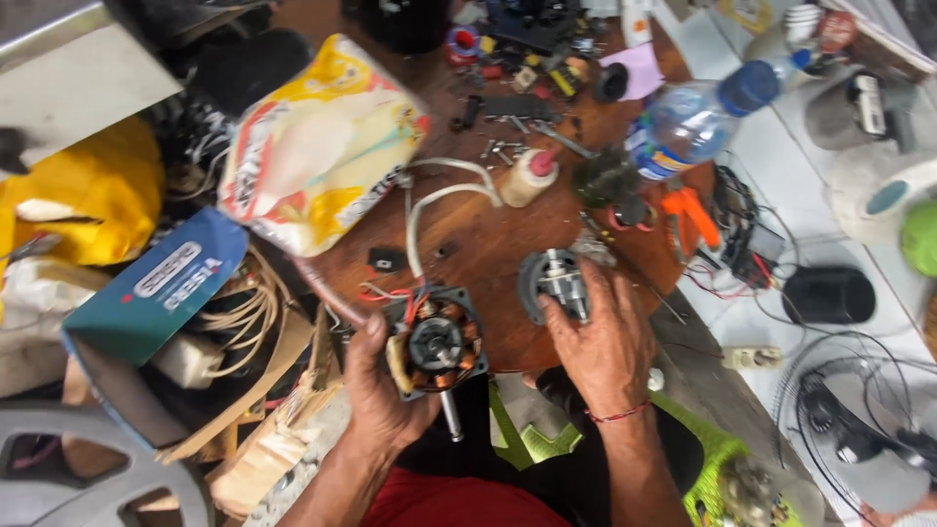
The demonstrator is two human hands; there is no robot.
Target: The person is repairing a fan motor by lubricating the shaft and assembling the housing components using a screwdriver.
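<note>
My left hand [376, 385] grips a small fan motor [436, 344] at the table's near edge; its copper windings, black frame and a steel shaft pointing down toward me are visible. White and red wires run from it up across the wooden table [488, 239]. My right hand [605, 337] closes over a grey metal rotor part [553, 280] resting on the table just right of the motor.
A yellow and white plastic bag [317, 146] lies at upper left beside a blue box [156, 283]. A clear water bottle [698, 117], a small glue bottle [527, 178], orange pliers [691, 217], screws and small parts crowd the far side. A fan grille [859, 410] lies at lower right.
</note>
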